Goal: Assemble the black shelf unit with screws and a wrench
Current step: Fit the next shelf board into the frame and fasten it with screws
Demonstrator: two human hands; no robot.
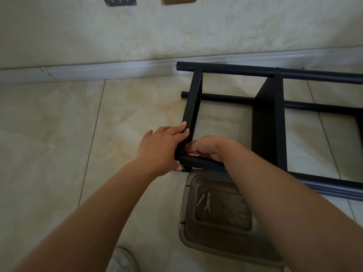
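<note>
The black shelf unit (267,122) lies on its side on the tiled floor, its round posts running off to the right. My left hand (161,148) grips the near corner of the end shelf panel (193,103) from the outside. My right hand (208,148) curls inside the same corner, where the panel meets the near post (198,162); a small pale item shows under its fingers, and I cannot tell what it is. A small wrench (207,202) and a screw (200,199) lie in a clear plastic box (188,230) below my right forearm.
The wall and pale baseboard (88,68) run across just behind the shelf unit. A grey plate (119,1) and a brown plate (178,0) are fixed on the wall at the top. My shoe (121,260) shows at the bottom edge.
</note>
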